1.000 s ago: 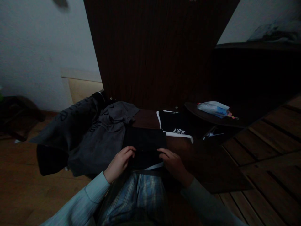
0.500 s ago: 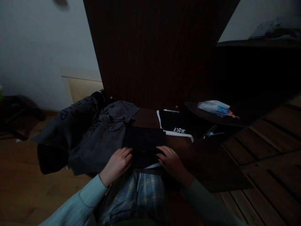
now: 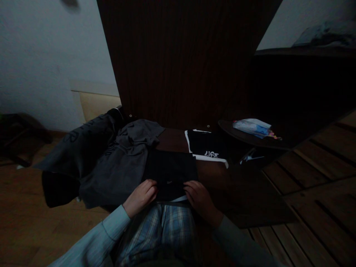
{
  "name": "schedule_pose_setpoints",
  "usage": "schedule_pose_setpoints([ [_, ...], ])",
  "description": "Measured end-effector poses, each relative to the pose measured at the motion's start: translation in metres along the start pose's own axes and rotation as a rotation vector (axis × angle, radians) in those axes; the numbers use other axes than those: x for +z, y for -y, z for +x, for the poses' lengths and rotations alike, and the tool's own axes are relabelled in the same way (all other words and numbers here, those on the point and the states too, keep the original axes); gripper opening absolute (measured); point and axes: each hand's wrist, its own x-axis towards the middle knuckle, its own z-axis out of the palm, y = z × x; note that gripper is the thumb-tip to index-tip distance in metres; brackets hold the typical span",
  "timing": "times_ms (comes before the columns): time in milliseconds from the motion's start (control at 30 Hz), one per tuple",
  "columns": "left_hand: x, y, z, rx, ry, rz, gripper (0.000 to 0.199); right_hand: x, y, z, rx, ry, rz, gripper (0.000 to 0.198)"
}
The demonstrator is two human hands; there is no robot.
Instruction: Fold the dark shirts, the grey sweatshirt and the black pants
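A folded black garment (image 3: 171, 167) lies flat on the dark wooden surface just ahead of my lap, with a thin pale strip along its near edge. My left hand (image 3: 142, 196) has its fingers curled together on the garment's near left part. At the near right, my right hand (image 3: 199, 198) pinches the cloth with bent fingers. Left of it, a grey garment (image 3: 119, 167) with dark lettering lies crumpled, overlapping or touching the black one. Beyond to the right rests a neatly folded black garment (image 3: 204, 142) with white lettering and white edges.
A tall dark wooden panel (image 3: 183, 63) rises behind the clothes. On a rounded shelf (image 3: 226, 128) at the right lies a clear plastic packet (image 3: 251, 128). A dark stool (image 3: 23, 137) stands at the far left. Wooden slats (image 3: 319, 174) run along the right.
Both hands have drawn slightly nearer to my body along the black garment, and more of its upper face shows. The other clothes stay where they were.
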Motion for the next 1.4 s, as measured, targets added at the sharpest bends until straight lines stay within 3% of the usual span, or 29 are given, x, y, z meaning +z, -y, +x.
schedule_pose_setpoints([
  [233, 0.003, 0.004, -0.005, 0.057, 0.04, -0.008, 0.018, -0.002, 0.001, 0.0, 0.004, -0.026, -0.015, 0.021],
  [467, 0.004, 0.003, -0.003, -0.053, 0.075, -0.13, 0.023, -0.002, 0.004, -0.001, -0.017, -0.077, 0.019, 0.021],
  [533, -0.002, 0.001, -0.001, -0.035, 0.126, -0.13, 0.027, -0.007, 0.004, -0.001, 0.0, -0.002, 0.065, 0.024],
  [667, -0.017, -0.001, -0.001, -0.016, 0.242, -0.116, 0.05, -0.022, 0.003, -0.004, 0.033, 0.247, 0.151, 0.051],
  [800, -0.025, 0.003, -0.005, -0.064, 0.262, -0.056, 0.041, -0.027, 0.0, -0.006, -0.016, 0.347, 0.136, 0.048],
  [967, -0.031, 0.008, -0.006, -0.072, 0.284, -0.061, 0.037, -0.025, 0.001, -0.002, -0.049, 0.295, 0.117, 0.045],
  [1167, -0.024, 0.008, -0.006, -0.029, 0.238, -0.086, 0.034, -0.023, 0.004, -0.002, 0.014, 0.227, 0.13, 0.043],
  [1400, -0.022, 0.01, -0.007, -0.053, 0.23, -0.105, 0.034, -0.019, 0.002, -0.007, 0.045, 0.27, 0.141, 0.052],
])
